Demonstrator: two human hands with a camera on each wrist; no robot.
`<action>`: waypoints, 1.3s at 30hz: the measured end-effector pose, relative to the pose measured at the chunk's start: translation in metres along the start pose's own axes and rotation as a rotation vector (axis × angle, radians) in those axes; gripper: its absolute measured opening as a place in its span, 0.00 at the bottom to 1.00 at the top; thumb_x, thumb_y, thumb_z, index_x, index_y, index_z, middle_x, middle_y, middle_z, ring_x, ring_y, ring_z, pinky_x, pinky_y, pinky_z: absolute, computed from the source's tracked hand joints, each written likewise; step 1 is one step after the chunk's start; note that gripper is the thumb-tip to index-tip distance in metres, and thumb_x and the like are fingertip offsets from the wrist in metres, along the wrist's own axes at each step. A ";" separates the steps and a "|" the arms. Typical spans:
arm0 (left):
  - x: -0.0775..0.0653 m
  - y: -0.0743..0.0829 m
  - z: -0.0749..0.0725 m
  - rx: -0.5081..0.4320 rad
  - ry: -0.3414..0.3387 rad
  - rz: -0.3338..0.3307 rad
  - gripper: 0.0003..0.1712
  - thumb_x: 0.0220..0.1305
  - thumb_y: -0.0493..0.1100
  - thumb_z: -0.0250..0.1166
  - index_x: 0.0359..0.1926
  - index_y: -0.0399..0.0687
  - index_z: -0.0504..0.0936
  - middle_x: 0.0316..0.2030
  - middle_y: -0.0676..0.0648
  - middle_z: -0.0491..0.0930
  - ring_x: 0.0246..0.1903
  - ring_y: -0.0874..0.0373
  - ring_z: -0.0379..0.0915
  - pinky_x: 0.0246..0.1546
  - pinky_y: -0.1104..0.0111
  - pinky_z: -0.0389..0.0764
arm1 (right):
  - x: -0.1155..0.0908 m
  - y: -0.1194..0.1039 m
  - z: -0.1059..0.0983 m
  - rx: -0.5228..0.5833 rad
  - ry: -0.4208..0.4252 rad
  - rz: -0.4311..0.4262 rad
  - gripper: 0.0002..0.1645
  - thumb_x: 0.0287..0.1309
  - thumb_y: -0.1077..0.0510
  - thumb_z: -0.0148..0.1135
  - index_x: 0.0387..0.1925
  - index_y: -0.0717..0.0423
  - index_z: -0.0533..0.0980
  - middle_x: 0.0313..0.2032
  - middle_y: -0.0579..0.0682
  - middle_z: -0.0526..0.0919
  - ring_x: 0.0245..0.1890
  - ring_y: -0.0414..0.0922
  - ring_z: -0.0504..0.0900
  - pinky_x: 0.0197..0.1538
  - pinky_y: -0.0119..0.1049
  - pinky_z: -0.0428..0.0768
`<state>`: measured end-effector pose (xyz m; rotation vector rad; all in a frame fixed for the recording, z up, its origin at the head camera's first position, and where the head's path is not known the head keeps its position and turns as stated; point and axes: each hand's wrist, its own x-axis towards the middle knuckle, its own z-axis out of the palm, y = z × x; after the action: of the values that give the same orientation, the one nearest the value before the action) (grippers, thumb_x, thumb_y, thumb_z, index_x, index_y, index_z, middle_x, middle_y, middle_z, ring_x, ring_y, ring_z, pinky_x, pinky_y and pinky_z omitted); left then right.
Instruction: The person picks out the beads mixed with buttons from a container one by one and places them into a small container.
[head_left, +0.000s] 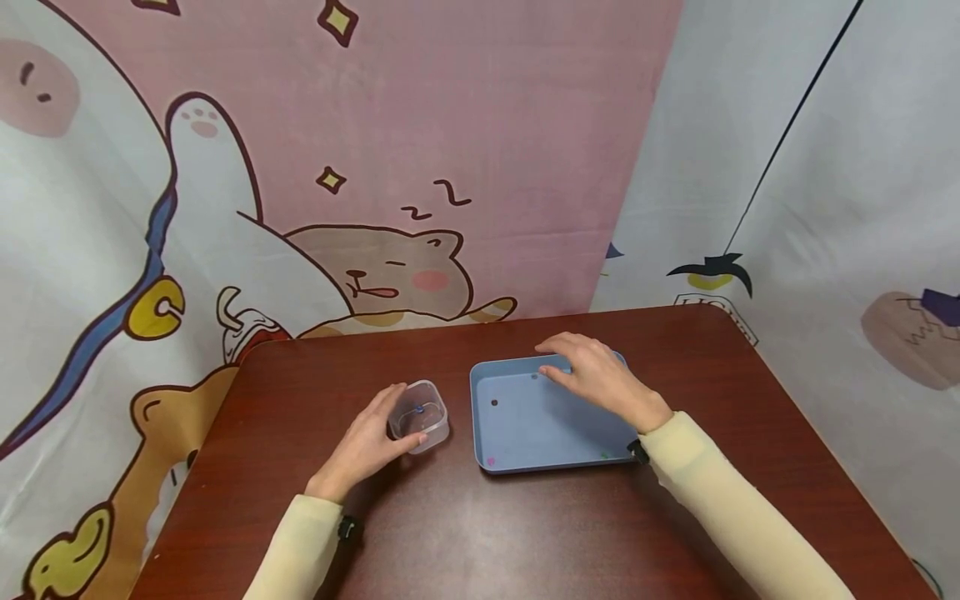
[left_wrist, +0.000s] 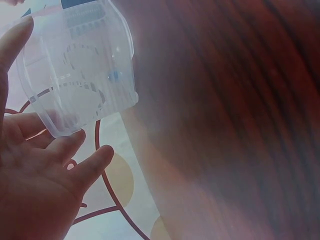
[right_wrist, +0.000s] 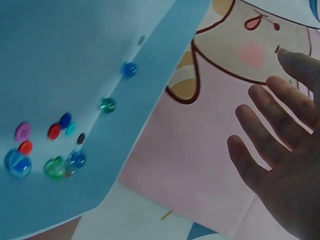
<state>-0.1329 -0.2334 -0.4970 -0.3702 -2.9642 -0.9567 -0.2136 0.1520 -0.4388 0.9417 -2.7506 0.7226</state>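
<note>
My left hand (head_left: 363,446) holds a small clear plastic container (head_left: 437,430) on the left part of the table, its thumb on the near side and its fingers on the far side. A small blue bead or marble (head_left: 419,409) shows inside. In the left wrist view the container (left_wrist: 82,62) stands between thumb and fingers. Over the far right part of a blue tray (head_left: 555,429), my right hand (head_left: 600,379) hovers with relaxed fingers, holding nothing. The right wrist view shows glass marbles (right_wrist: 129,69) and several coloured buttons (right_wrist: 23,131) in the tray.
The brown wooden table (head_left: 465,542) carries the tray just right of the container. A cartoon-printed cloth (head_left: 525,125) hangs behind and beside the table. Dark wrist straps (head_left: 349,527) are worn at both wrists.
</note>
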 end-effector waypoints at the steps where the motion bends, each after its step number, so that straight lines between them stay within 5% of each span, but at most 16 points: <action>1: 0.000 0.000 0.000 0.001 -0.001 -0.003 0.57 0.56 0.62 0.78 0.78 0.41 0.63 0.74 0.35 0.64 0.69 0.38 0.68 0.65 0.44 0.71 | 0.000 0.003 0.001 -0.008 -0.011 0.007 0.24 0.64 0.52 0.73 0.59 0.57 0.82 0.55 0.53 0.85 0.57 0.53 0.83 0.56 0.54 0.81; 39: -0.002 0.001 0.001 -0.015 0.002 -0.027 0.57 0.56 0.62 0.78 0.78 0.43 0.63 0.74 0.38 0.64 0.69 0.40 0.68 0.65 0.44 0.72 | 0.009 0.046 0.030 0.028 -0.254 0.134 0.19 0.64 0.61 0.71 0.56 0.62 0.84 0.54 0.56 0.86 0.56 0.55 0.84 0.56 0.51 0.82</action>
<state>-0.1308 -0.2326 -0.4970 -0.3305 -2.9691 -0.9818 -0.2479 0.1642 -0.4807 0.9199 -3.0573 0.7082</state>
